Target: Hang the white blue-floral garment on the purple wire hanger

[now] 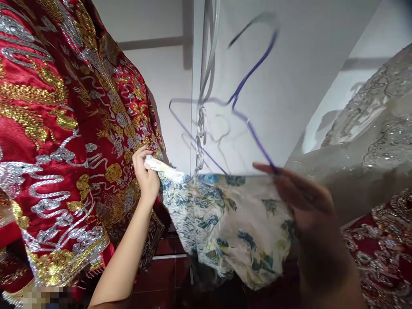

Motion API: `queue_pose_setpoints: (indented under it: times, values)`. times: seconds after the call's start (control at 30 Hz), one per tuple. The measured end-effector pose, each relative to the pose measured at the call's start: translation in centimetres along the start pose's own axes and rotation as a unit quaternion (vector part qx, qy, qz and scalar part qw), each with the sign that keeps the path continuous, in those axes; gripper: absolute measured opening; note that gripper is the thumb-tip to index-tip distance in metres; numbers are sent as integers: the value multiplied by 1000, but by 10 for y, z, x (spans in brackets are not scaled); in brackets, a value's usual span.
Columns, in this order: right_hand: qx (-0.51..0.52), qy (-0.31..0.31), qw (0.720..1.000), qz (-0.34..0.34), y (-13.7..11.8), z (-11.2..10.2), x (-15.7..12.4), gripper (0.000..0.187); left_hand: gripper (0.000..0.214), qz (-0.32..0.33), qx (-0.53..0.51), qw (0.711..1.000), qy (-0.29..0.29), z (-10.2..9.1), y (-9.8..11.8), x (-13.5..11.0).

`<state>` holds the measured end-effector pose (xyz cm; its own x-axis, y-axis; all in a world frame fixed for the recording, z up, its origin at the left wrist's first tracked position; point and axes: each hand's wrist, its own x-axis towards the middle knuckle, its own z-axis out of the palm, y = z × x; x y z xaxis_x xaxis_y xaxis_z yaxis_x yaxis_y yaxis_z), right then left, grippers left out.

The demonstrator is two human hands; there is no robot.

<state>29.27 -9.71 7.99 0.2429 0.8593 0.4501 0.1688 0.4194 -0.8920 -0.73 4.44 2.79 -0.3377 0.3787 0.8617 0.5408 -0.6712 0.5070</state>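
Observation:
A pale garment with a blue and green floral print (212, 214) hangs spread between my two hands, its lower part in shadow. My left hand (146, 174) is closed on its upper left edge, where the cloth folds over into a lighter strip. My right hand (304, 193), blurred and dark, grips the lower right corner of a purple wire hanger (255, 135) beside the garment's right end. The hanger tilts with its hook upward, and its lower bar passes down behind the garment's top edge. Whether my right fingers also pinch cloth is unclear.
On the left hangs a red jacket (106, 107) with gold and silver embroidery. A silver sequinned gown (360, 120) and a beaded dark red garment (383, 244) are on the right. White cords (212, 51) run down a white wall (299, 56). Below is a dark red tiled surface (157, 274).

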Motion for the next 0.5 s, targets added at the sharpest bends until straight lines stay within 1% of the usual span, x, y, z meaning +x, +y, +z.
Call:
queue_pose_setpoints:
  times: [0.07,0.1,0.17,0.2,0.27,0.33,0.43,0.5]
  values:
    - [-11,-10,998,59,32,-19,-6,20,34,-10,-14,1000,14,-1,-2,-8]
    - [-2,-14,996,92,47,-28,-8,19,38,-19,-14,1000,8,-2,-4,-12]
    - [43,10,990,137,71,-44,-12,15,43,-38,1,999,-22,-3,-10,-21]
    - [72,31,986,150,80,-51,-14,13,42,-51,10,998,-40,-2,-13,-25]
    - [114,63,977,167,93,-62,-16,12,35,-83,12,994,-73,2,-17,-31]
    - [111,61,973,195,101,-71,-15,19,29,-119,-20,989,-91,8,-17,-34]
    - [83,71,968,225,112,-82,-12,31,30,-164,-123,976,-76,15,-11,-34]
    - [77,101,967,220,119,-87,-8,33,27,-199,-208,954,-84,15,-4,-34]
